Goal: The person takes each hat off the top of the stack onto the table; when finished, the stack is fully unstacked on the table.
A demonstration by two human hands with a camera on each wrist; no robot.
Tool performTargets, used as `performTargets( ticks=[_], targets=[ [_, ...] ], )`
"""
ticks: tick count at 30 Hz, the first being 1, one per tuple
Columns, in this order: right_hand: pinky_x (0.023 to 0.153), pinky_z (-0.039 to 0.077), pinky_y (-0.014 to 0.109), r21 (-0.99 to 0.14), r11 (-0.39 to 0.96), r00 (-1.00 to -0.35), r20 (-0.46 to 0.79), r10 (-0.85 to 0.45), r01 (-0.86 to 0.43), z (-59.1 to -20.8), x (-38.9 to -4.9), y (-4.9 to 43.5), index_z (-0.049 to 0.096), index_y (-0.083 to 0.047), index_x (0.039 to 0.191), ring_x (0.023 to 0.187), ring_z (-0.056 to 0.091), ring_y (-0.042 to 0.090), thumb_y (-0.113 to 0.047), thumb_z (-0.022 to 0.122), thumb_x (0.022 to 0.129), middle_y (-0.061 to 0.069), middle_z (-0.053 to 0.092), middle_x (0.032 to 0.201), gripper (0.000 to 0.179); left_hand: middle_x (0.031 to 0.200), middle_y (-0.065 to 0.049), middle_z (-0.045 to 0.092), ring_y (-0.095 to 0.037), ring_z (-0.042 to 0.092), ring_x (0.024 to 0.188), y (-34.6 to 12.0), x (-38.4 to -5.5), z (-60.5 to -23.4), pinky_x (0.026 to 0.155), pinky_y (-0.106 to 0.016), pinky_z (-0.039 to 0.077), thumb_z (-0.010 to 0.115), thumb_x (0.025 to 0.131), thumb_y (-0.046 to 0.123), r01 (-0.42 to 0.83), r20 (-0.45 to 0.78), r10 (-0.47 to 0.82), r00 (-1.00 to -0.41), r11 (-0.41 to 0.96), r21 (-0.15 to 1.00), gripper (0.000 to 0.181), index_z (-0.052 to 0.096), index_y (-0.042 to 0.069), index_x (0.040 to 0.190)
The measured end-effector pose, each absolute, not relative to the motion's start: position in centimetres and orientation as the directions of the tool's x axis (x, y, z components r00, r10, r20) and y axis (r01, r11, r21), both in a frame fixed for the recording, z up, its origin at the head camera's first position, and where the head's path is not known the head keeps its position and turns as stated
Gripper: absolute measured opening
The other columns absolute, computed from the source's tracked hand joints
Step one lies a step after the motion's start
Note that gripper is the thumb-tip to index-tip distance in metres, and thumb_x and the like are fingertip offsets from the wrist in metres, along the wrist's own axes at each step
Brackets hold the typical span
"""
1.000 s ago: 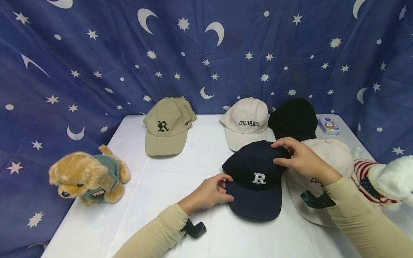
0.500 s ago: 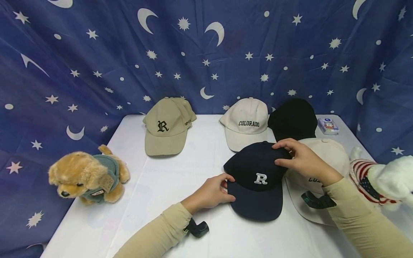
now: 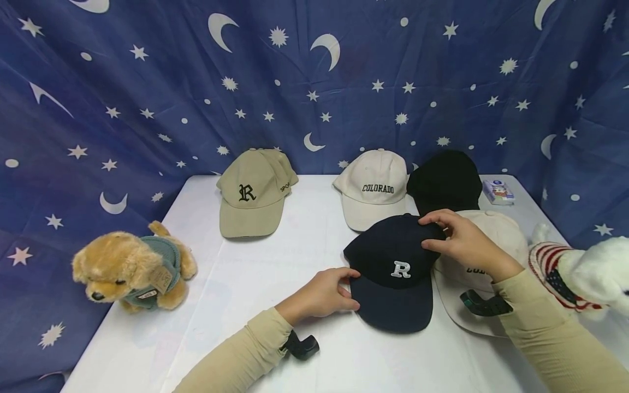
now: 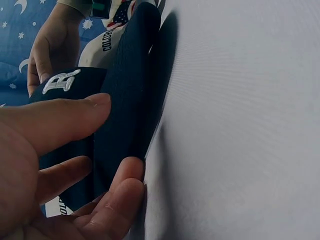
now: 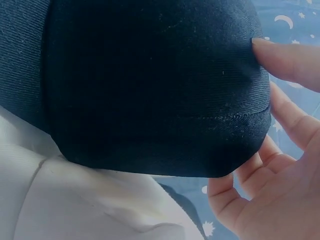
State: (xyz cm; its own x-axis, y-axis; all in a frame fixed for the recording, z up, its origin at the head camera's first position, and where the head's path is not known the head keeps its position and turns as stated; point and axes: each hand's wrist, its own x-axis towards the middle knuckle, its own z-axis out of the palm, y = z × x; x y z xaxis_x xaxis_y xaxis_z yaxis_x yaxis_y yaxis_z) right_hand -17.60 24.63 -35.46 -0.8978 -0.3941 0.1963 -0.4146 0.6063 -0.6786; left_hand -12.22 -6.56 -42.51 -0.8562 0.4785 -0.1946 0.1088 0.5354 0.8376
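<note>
Since the navy cotton baseball cap with a white embroidered "R" [image 3: 393, 262] lies low and right of centre on the white table [image 3: 245, 284], we take it at two points. Our left hand [image 3: 321, 297] pinches the stiff brim's left edge between thumb and curled fingers [image 4: 117, 195]; our right hand [image 3: 464, 243] curls round the soft crown at its right side. We judge it light and floppy in the crown, firmer at the peak, so the brim and rear seam give the surest hold. It overlaps a cream cap [image 3: 484, 273] with partly hidden lettering. Readable writing: "COLORADO" on the cream cap behind [image 3: 373, 188], and a gothic "R" with "SPO…" on the khaki cap [image 3: 253, 191].
</note>
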Motion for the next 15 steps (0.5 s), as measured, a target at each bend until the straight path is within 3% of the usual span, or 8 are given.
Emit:
performTargets(
  ticks=[9,15],
  targets=[
    [0.078,0.042,0.019,-0.692,0.604,-0.907,0.190,-0.377,-0.396,-35.63,-18.06,24.90,0.066,-0.001,0.120,0.098,0.045,0.018,-0.009,0.078,0.087,0.014,0.057,0.124,0.036,0.096,0.002,0.067,-0.007,0.063,0.083,-6.39,-12.17,-42.56,0.072,-0.023,0.050,0.084,0.079,0.012,0.092,-0.185,0.453,-0.872,0.523,0.847,0.062,0.059,0.008,0.135],
    [0.080,0.042,0.021,-0.695,0.589,-0.899,0.203,-0.387,-0.411,-35.68,-18.61,24.62,0.066,0.001,0.120,0.106,0.046,0.025,-0.007,0.078,0.086,0.017,0.056,0.128,0.037,0.114,-0.001,0.067,-0.010,0.063,0.096,-6.17,-12.20,-42.63,0.083,-0.025,0.049,0.084,0.079,0.016,0.102,-0.170,0.439,-0.882,0.532,0.841,0.063,0.059,0.010,0.136]
  ],
)
